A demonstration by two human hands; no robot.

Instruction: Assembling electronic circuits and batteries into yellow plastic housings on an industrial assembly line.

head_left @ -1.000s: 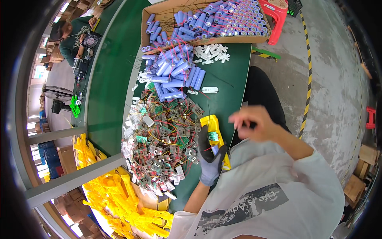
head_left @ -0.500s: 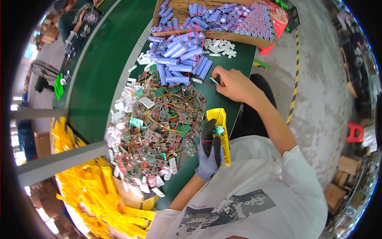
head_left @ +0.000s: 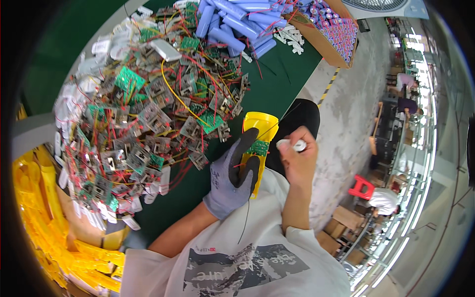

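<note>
My left hand [head_left: 230, 175], in a grey glove with dark fingertips, grips a long yellow plastic shell [head_left: 262, 121] at the table's near edge, close to my shirt. Inside the shell, beside the gloved fingers, lies a small green circuit board [head_left: 259, 148]. Thin dark wires stick out beyond the shell, above and below. To the right of it my bare right hand [head_left: 300, 163] is raised over my lap, its fingers closed around a small white piece with a round end [head_left: 299, 145]. The fingers cover most of that piece, so its kind cannot be made out.
A large heap of wired circuit boards [head_left: 148, 121] covers the green table [head_left: 267, 84] on the left. Purple battery cells [head_left: 237, 22] lie beyond it, near small white pieces [head_left: 292, 38] and a cardboard box [head_left: 309, 35] of cells. Yellow shells [head_left: 64, 247] fill the lower left.
My right hand has moved from the table beside the cells back toward my body, with a small white piece in it. The left hand still holds the yellow shell. The whole view has shifted.
</note>
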